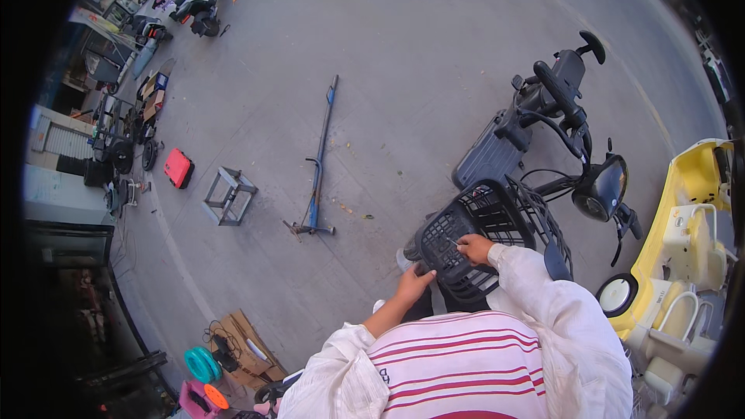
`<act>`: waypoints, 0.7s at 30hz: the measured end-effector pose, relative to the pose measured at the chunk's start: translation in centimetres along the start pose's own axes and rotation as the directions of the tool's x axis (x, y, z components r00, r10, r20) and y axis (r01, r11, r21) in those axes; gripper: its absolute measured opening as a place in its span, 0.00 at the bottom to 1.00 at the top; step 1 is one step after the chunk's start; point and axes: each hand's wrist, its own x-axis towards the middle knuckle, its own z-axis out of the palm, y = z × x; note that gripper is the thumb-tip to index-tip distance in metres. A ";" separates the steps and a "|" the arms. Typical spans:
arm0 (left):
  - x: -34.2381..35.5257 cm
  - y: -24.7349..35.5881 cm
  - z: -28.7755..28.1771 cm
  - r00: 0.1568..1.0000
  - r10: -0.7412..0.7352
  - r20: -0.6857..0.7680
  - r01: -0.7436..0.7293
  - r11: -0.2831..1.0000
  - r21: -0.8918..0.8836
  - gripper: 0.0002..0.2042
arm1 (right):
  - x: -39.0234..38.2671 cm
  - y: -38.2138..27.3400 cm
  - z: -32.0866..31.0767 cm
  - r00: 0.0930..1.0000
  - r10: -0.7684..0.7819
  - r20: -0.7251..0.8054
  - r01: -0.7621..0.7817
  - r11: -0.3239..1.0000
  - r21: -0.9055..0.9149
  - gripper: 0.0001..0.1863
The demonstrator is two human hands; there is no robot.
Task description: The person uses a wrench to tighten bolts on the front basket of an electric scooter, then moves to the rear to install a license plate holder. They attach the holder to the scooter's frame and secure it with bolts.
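A black plastic basket (490, 209) with slotted walls sits at the front of an electric scooter. Its grid-patterned panel (444, 239) is tilted toward me. At that panel's near left corner, my left hand (413, 287) is closed on the edge. My right hand (475, 249) is over the panel's right side, fingers pinched on a thin, light metal piece (453, 242); its exact kind is too small to make out. Behind the basket are the scooter's round headlight (601, 190), handlebar and cables. The grey footboard (490, 154) and black seat (557, 93) lie farther off.
A blue metal pole stand (317, 186) lies on the concrete ground. Left of it are a grey metal frame stool (230, 196) and a red toolbox (178, 168). A yellow vehicle body (660, 240) stands close on my right. Cardboard (247, 349) and a teal coil (202, 365) are at the lower left.
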 end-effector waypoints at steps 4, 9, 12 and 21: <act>-0.7 2.8 1.9 0.999 -0.011 0.047 0.013 0.999 -0.037 0.21 | -0.2 0.2 1.2 0.997 -0.034 0.069 0.033 0.999 0.007 0.12; -1.5 1.0 4.0 0.994 0.023 -0.107 -0.046 0.974 -0.221 0.17 | 0.3 1.8 2.2 0.985 0.114 0.126 -0.130 0.984 0.124 0.15; -1.2 1.1 4.6 0.983 -0.033 -0.180 0.001 0.984 -0.176 0.17 | 0.1 1.7 1.7 0.993 0.041 0.108 -0.037 0.999 -0.034 0.15; -0.7 0.6 5.5 0.949 -0.109 -0.296 0.056 0.982 -0.181 0.14 | -1.7 2.4 5.1 0.982 -0.128 0.139 0.134 0.990 -0.035 0.19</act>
